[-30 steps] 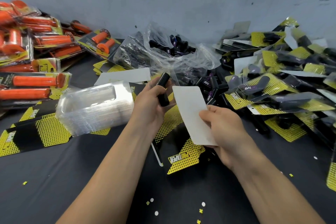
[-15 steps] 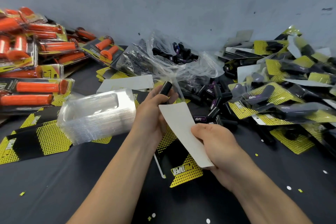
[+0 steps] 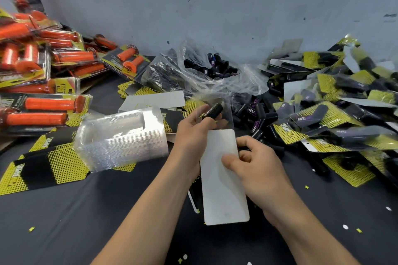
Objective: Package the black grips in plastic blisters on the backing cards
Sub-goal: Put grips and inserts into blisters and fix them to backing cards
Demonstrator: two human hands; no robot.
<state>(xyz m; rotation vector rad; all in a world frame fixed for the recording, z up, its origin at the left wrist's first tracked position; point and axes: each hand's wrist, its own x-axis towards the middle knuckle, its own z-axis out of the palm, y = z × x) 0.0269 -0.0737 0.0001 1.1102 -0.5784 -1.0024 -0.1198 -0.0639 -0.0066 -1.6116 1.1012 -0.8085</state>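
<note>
Centre: left hand (image 3: 191,135), fingers curled round one black grip (image 3: 212,112), which sits tilted at 12 o'clock of the card (image 3: 224,191). Right hand (image 3: 258,165) pinches the card's right edge, white face up, thumb on that face. Blister stack (image 3: 120,137) lies at 9 o'clock of the hands, loose grips (image 3: 256,114) at 2 o'clock.

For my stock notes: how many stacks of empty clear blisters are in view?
1. The blister stack lies on yellow-black backing cards, just left of the left hand. More may be hidden under the right-hand pile.
</note>
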